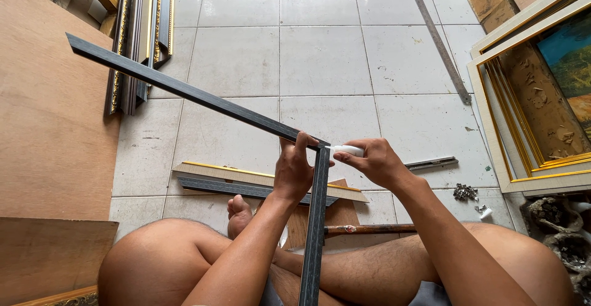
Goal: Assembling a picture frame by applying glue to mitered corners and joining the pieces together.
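A smooth brown plywood sheet (49, 109) fills the left edge of the frame, with a bundle of ornate gilt-and-dark moulding lengths (140, 35) lying beside it at the upper left on the pale glossy floor tiles (320, 60). From there a long, dark grey moulding strip (184, 90) with a matte, faintly streaked face runs diagonally down to the centre, where it meets a second dark strip (315, 232) at a mitred corner; that second piece drops straight to the bottom edge. The left hand (293, 172) is clenched around this corner joint, fingers wrapped over the top. Just right of it, the right hand (374, 161) grips a small white tube (346, 151), its tip touching the joint. Below the hands, cream-and-gold and dark offcuts (246, 180) lie flat on the tiles. A thin metal ruler (438, 38) slants across the upper right. At the far right, cream frames with gold inner edges (523, 127) lie stacked, one holding a painted picture (569, 60).
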